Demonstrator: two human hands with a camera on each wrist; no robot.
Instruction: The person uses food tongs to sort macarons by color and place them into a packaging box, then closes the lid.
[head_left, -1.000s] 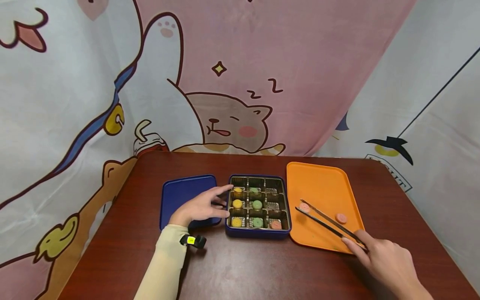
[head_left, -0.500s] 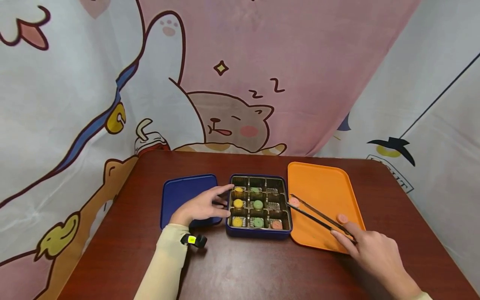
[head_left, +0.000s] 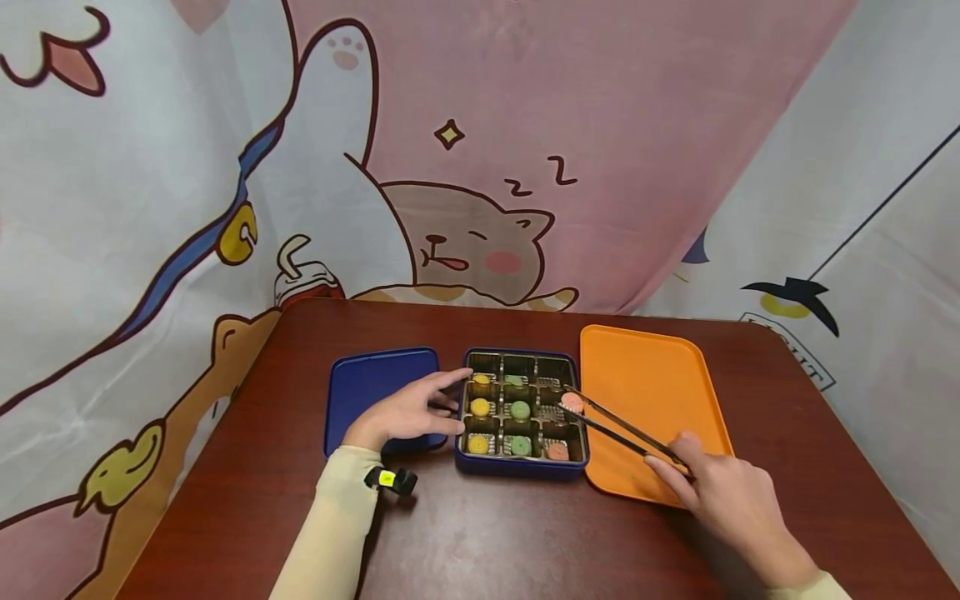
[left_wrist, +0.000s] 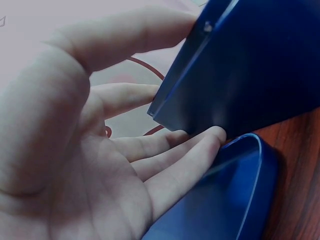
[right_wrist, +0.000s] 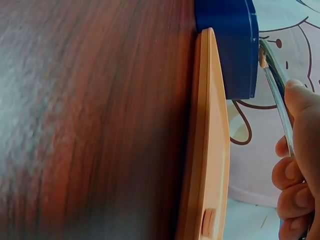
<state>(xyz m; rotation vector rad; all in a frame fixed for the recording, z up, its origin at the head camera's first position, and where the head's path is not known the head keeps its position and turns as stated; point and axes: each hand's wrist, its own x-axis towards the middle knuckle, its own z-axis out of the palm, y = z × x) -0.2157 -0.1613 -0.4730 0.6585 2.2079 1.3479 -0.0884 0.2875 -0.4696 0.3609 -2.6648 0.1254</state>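
Note:
My right hand (head_left: 727,504) grips black tongs (head_left: 624,423), whose tips pinch a pink macaron (head_left: 572,402) above the right rim of the blue box (head_left: 517,470). A gold divided insert fills that box. Yellow macarons (head_left: 479,407) sit in its left column and green ones (head_left: 520,410) in the middle; another pink macaron (head_left: 557,452) lies in the front right compartment. With fingers spread, my left hand (head_left: 408,412) touches the box's left side with thumb and fingertips. The left wrist view shows them at the box's blue wall (left_wrist: 250,65).
A blue lid (head_left: 360,392) lies left of the box, partly under my left hand. On the right is an orange tray (head_left: 645,367); one pink macaron (right_wrist: 208,222) rests on it, hidden by my right hand in the head view. A printed cloth (head_left: 600,125) hangs behind the table.
The tongs have carried the pink macaron leftward from over the orange tray to the box's right rim. My right hand moved left with them; my left hand stays at the box.

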